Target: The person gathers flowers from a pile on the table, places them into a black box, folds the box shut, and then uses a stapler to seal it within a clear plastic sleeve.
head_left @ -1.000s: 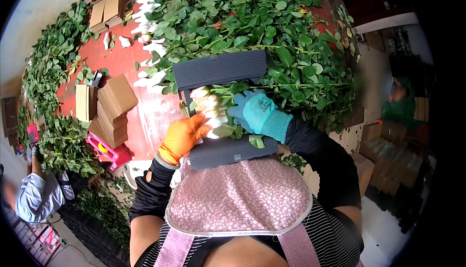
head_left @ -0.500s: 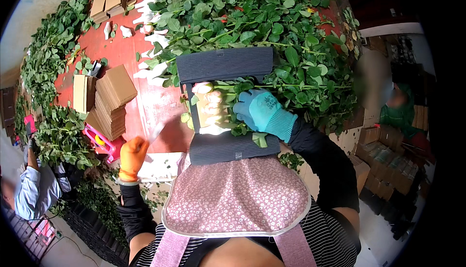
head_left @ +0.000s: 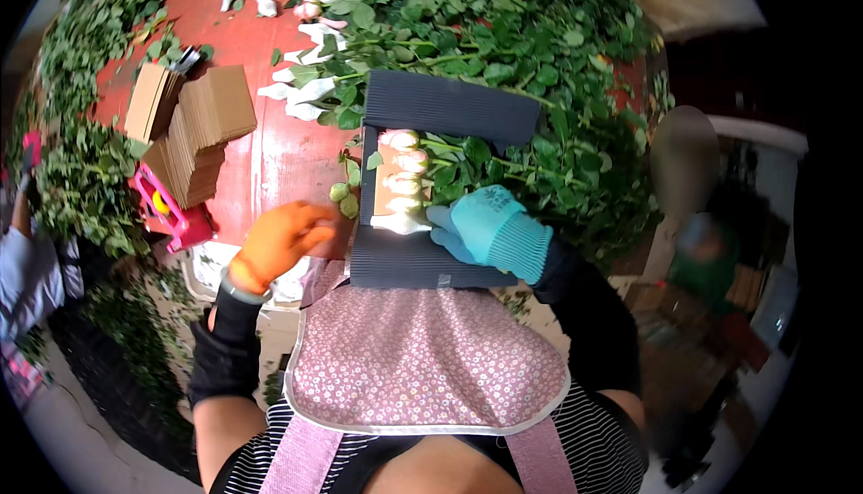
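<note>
A dark corrugated sheet (head_left: 449, 107) lies on the red table (head_left: 261, 161) right in front of me. Several pale pink rose heads (head_left: 401, 179) sit in a row on it, their leafy stems (head_left: 476, 166) pointing right. My right hand (head_left: 490, 231), in a teal glove, rests on the stems beside the nearest rose and grips them. My left hand (head_left: 280, 240), in an orange glove, hovers by the sheet's left edge, fingers extended, holding nothing. A pink flowered apron (head_left: 422, 350) covers my front.
A big heap of leafy rose stems (head_left: 512, 26) fills the table behind the sheet. Stacks of brown cardboard sheets (head_left: 202, 125) and a pink tool (head_left: 162, 211) lie at the left. More greenery (head_left: 76, 170) rims the table. Another person's sleeve (head_left: 20, 269) is at far left.
My left hand dropped away to the lower left, then came back up to the sheet's left edge. My right hand stayed on the stems.
</note>
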Demonstrator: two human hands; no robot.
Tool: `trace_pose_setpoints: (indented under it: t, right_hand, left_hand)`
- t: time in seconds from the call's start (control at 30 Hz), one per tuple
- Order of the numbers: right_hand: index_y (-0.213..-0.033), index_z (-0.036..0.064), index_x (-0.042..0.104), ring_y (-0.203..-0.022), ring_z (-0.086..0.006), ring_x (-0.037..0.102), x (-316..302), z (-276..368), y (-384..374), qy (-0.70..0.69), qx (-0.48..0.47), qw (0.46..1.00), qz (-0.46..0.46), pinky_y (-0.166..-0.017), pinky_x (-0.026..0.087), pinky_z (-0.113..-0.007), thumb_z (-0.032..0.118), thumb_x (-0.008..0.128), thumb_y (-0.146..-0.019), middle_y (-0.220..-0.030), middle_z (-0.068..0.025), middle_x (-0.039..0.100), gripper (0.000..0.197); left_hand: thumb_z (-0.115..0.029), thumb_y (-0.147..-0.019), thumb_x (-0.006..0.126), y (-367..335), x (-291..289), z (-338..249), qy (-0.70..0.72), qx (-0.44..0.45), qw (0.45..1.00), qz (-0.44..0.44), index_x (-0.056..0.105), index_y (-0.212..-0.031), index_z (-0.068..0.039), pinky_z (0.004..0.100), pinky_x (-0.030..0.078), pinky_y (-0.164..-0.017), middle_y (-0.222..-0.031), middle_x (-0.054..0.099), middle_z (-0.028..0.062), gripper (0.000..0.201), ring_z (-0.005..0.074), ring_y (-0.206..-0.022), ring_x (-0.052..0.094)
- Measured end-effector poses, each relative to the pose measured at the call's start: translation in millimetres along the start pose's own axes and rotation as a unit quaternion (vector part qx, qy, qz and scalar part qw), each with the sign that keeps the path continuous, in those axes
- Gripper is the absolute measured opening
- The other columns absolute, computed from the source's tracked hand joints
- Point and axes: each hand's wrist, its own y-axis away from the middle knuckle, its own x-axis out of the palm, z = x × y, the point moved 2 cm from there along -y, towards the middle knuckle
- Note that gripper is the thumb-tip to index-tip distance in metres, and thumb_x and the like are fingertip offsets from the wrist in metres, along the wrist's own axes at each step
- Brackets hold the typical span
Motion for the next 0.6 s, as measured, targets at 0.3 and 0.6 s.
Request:
trace_pose_setpoints:
  t: [0.3, 0.6]
  right_hand:
    - [-0.115, 0.0086, 0.068, -0.095, -0.0337, 0.07, 8.7, -3.8, -28.2, 0.037, 0.033, 0.992, 0.117, -0.087, 0.054, -0.047, 0.037, 0.048, -0.1, -0.102, -0.0156, 0.072, 0.038]
    - [-0.104, 0.0102, 0.069, -0.084, -0.0353, 0.07, 18.7, -10.7, -25.1, 0.03, 0.002, 0.999, 0.042, -0.078, 0.055, -0.048, 0.038, 0.053, -0.097, -0.09, -0.0158, 0.071, 0.033]
  left_hand:
    - [-0.025, -0.088, 0.072, -59.3, 29.3, -17.6, -0.038, 0.155, 0.987, 0.031, 0.065, -0.09, -0.008, 0.041, 0.051, -0.067, -0.083, 0.065, 0.0111, 0.018, 0.0348, -0.078, 0.064]
    - [-0.016, -0.078, 0.067, -21.8, -9.4, 22.1, -0.177, 0.162, 0.971, -0.018, 0.063, -0.075, -0.009, 0.045, 0.049, -0.06, -0.072, 0.062, 0.011, 0.008, 0.0349, -0.07, 0.063]
